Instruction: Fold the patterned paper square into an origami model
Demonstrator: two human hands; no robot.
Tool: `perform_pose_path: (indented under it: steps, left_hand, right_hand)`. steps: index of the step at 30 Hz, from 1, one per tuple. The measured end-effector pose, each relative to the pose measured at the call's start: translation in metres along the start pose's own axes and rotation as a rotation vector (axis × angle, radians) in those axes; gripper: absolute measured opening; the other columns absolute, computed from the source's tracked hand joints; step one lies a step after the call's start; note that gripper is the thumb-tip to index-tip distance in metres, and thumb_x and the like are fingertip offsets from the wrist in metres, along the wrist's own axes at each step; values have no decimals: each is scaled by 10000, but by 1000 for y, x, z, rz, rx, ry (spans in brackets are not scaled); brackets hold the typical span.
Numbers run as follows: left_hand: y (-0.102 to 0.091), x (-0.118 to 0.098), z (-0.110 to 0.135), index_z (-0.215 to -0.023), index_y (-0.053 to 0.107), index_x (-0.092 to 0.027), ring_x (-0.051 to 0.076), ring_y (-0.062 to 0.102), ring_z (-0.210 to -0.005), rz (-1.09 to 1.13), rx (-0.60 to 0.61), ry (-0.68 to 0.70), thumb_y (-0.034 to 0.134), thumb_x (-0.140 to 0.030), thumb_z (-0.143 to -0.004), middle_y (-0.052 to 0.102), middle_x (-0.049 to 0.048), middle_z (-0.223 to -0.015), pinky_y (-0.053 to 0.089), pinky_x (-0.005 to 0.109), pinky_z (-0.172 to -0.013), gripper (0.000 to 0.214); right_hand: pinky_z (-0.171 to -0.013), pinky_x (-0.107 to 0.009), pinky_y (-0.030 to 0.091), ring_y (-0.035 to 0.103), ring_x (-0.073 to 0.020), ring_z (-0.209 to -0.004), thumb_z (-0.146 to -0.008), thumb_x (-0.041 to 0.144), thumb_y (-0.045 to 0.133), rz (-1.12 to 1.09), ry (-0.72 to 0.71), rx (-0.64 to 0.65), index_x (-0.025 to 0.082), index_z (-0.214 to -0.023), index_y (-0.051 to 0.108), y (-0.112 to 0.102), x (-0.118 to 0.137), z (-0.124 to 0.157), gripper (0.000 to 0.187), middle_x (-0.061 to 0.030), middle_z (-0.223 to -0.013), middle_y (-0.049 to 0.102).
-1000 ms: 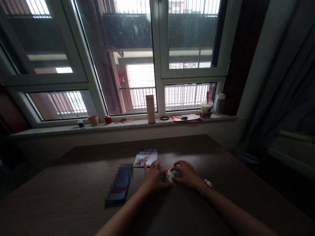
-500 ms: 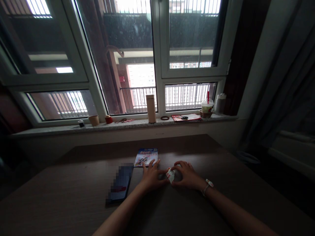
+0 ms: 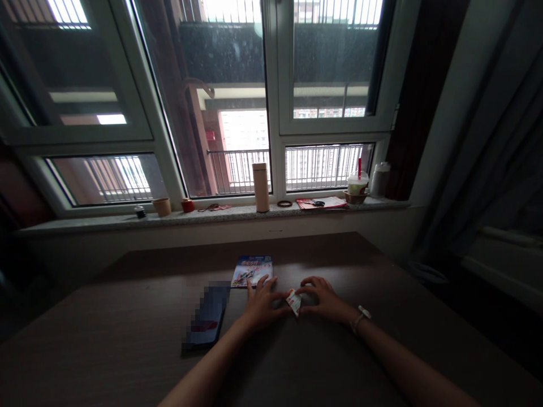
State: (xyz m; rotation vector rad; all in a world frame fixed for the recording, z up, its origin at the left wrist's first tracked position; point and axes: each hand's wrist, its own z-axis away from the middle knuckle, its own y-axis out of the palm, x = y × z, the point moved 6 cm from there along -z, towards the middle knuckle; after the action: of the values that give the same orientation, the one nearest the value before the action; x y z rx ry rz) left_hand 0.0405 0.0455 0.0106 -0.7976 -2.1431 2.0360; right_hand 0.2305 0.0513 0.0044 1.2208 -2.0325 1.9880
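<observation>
A small folded piece of printed paper point(image 3: 293, 302), white with red and orange marks, is between my hands above the dark table. My left hand point(image 3: 263, 305) pinches its left side with thumb and index finger, the other fingers spread toward a blue booklet point(image 3: 253, 268). On the paper's right side rest the index finger and thumb of my right hand point(image 3: 328, 301), curved around its edge. A white bracelet point(image 3: 361, 317) circles my right wrist. Left of my left forearm lies a dark phone point(image 3: 208, 319), partly blurred by pixelation.
The brown table point(image 3: 127, 316) reaches to a wall below the window. On the sill point(image 3: 203, 216) stand a beige bottle point(image 3: 261, 187), a paper cup point(image 3: 162, 207), a red spool-like object point(image 3: 187, 205), a drink cup with a red straw point(image 3: 357, 183) and scissors point(image 3: 318, 203) on papers.
The folded paper has turned slightly and now shows a more pointed lower end. My right thumb has shifted a little up and right, while my left hand stays nearly in place.
</observation>
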Motion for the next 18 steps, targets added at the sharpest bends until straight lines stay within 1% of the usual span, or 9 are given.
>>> perform_pose_path:
  steps: [3,8,14,18]
  left_hand:
    - [1,2,-2,-1201,616,-496,367,207,-1428,4,-1,-4,622,-617,-804,388,23,-1507,-107,707,-1067,414]
    - [4,4,-5,-1172,644,-479,346,221,-1419,37,-14,-27,556,-584,-868,416,19,-1491,-107,704,-1070,333]
    - [3,3,-8,-1051,722,-425,343,281,-1390,73,-61,-49,565,-491,-896,478,21,-1446,-62,726,-1070,230]
    - [2,2,-9,-1019,738,-400,338,317,-1370,90,-90,-51,556,-446,-912,502,22,-1426,-29,728,-1073,215]
  right_hand:
    - [-1104,-420,269,412,-260,-1245,-758,565,689,-31,-10,-18,394,-1105,685,0,-3,-1,387,-19,-1264,539]
    - [-1102,-418,276,448,-245,-1220,-830,485,632,-47,28,-71,350,-1026,725,0,-6,-2,256,-26,-1225,574]
    - [-1089,-409,303,487,-231,-1185,-867,480,576,-33,49,-141,333,-976,737,0,-5,-2,243,-17,-1180,611]
    - [-1077,-405,316,499,-233,-1171,-878,486,558,-15,58,-161,309,-966,737,-1,-5,-3,266,-26,-1170,624]
